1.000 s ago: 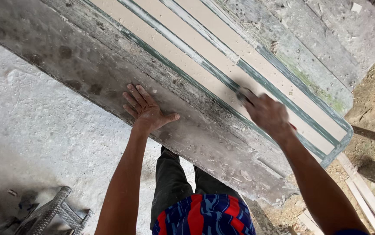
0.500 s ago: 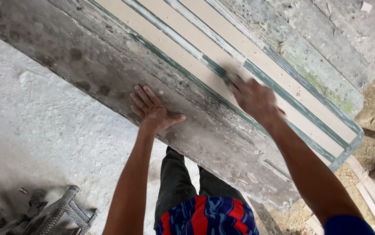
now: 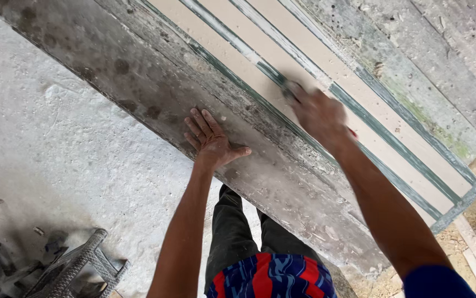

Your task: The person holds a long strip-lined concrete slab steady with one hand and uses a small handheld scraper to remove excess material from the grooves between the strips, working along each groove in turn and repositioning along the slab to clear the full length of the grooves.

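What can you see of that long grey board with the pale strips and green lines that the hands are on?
The long board runs diagonally from upper left to lower right. Its near face looks dusty grey, mottled with dark spots and chipped coating. Farther up, cream strips alternate with worn green lines that curve round the lower right end. The left hand lies flat on the grey face, fingers spread. The blurred right hand presses on the strips; whether it holds something I cannot tell.

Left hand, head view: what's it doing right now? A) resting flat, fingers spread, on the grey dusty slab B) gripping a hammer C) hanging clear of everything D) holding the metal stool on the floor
A: the left hand lies palm down with fingers spread on the grey slab, holding nothing, while the blurred right hand works farther up on the cream and green strips.
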`<state>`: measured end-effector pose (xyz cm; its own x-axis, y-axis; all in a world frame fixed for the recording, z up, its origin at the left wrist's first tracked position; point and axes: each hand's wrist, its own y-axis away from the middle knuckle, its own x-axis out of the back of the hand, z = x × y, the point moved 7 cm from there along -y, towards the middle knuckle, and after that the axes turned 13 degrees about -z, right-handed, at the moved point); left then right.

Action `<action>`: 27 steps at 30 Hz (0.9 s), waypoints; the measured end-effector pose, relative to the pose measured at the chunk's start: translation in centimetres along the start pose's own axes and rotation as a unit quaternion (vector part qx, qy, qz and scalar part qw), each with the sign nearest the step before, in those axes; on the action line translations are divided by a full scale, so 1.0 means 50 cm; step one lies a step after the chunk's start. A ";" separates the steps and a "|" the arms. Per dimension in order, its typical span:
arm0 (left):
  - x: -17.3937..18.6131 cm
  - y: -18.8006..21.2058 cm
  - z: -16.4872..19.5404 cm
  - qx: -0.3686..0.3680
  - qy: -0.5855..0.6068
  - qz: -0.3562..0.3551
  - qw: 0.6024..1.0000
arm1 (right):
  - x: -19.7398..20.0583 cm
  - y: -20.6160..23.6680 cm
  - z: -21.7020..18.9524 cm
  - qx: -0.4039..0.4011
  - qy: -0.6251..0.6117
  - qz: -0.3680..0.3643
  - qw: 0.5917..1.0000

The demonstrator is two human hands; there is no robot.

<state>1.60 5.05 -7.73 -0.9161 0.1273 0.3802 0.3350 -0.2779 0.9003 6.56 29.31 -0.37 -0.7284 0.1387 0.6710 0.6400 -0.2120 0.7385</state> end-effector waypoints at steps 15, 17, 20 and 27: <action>-0.002 -0.008 -0.003 -0.018 -0.005 0.034 0.999 | 0.036 -0.039 -0.015 0.040 0.048 0.067 0.996; -0.012 -0.016 -0.009 -0.012 0.001 0.017 1.000 | 0.001 -0.013 0.004 0.015 0.016 0.025 0.999; -0.009 -0.020 -0.010 -0.020 0.002 0.034 0.999 | 0.015 -0.056 -0.019 -0.029 -0.117 -0.049 0.992; 0.001 -0.023 -0.006 -0.001 0.004 0.004 1.000 | 0.132 -0.190 -0.113 0.012 -0.088 0.009 0.996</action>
<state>1.08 5.11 -8.81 -0.9146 0.1179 0.3867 0.3430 -0.2802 0.8966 -5.69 26.78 -3.32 -0.6638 0.3038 0.6835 0.6594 -0.1937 0.7264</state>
